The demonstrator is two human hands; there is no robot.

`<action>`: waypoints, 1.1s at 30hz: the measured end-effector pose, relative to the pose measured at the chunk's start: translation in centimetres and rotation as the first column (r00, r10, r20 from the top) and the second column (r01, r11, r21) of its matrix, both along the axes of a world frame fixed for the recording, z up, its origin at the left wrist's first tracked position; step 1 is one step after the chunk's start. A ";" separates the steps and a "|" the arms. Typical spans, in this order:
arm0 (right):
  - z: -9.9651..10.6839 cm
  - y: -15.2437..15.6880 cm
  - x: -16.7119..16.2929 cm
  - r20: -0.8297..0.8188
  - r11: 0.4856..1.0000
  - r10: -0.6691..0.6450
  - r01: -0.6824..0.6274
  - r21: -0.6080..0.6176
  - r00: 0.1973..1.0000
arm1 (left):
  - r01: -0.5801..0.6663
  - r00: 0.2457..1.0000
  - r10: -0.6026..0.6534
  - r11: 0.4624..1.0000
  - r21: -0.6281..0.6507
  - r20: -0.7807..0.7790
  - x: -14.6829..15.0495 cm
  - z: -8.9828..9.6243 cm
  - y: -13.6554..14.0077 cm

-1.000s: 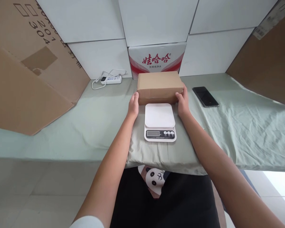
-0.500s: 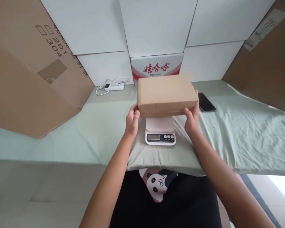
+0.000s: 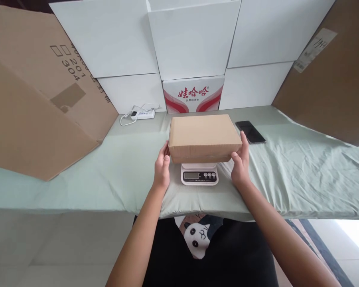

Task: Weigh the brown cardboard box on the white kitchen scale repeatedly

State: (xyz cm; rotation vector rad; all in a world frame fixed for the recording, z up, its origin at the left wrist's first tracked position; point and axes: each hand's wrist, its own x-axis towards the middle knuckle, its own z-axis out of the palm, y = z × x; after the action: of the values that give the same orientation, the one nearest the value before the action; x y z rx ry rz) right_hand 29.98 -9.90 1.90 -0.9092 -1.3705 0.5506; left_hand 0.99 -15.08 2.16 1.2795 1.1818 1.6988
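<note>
A closed brown cardboard box (image 3: 205, 131) lies level over the white kitchen scale (image 3: 199, 183), covering most of its platform. Whether the box rests fully on the scale I cannot tell. My left hand (image 3: 162, 167) grips the box's left end, fingers partly hidden behind it. At the right end my right hand (image 3: 241, 161) holds on, thumb on the front face and fingers along the side. The scale's display and round buttons show in front of the box; the display looks blank.
A black phone (image 3: 250, 132) lies right of the box on the green cloth (image 3: 131, 159). Behind are a white power strip with a cable (image 3: 143, 114), a red-and-white carton (image 3: 193, 95) and stacked white boxes (image 3: 194, 40). Large cardboard panels (image 3: 42, 115) flank both sides.
Both hands have brought the box down and nearer to me, over the scale. More of the printed carton behind now shows. The camera view has shifted slightly.
</note>
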 end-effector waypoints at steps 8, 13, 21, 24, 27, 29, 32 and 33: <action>0.9 0.7 0.3 0.077 0.999 0.032 -0.034 0.036 0.997 | 0.074 0.995 -0.072 0.997 0.020 -0.070 0.0 1.1 0.2; 3.6 5.7 0.2 0.058 0.991 0.061 -0.067 0.118 0.996 | 0.096 0.993 -0.091 0.993 0.075 -0.068 -0.7 4.2 4.8; 1.4 14.1 -2.5 0.019 0.997 0.081 -0.081 0.009 0.997 | 0.044 0.997 -0.040 0.997 -0.064 0.060 -0.7 0.5 14.7; 0.2 14.0 -2.8 0.004 0.995 0.084 -0.084 -0.053 0.996 | 0.064 0.993 -0.054 0.994 -0.091 0.107 -0.8 -1.0 15.1; -0.1 13.8 -2.6 -0.016 0.991 0.099 -0.100 -0.094 0.995 | 0.062 0.992 -0.051 0.994 -0.091 0.118 -1.0 -1.4 15.1; 0.0 13.8 -2.5 -0.010 0.989 0.104 -0.105 -0.101 0.994 | 0.054 0.993 -0.043 0.994 -0.099 0.105 -1.1 -1.4 15.1; 0.0 14.1 -2.3 0.014 0.987 0.113 -0.111 -0.115 0.993 | 0.050 0.995 -0.039 0.993 -0.110 0.096 -1.1 -1.5 15.2; -0.1 14.2 -2.3 0.014 0.986 0.117 -0.114 -0.124 0.993 | 0.052 0.995 -0.042 0.992 -0.112 0.094 -1.0 -1.5 15.2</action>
State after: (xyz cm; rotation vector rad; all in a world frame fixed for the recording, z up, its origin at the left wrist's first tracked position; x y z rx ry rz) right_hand 27.68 4.31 1.77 -0.9403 -1.4269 0.7225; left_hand -0.01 0.13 0.64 1.1393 1.1688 1.6143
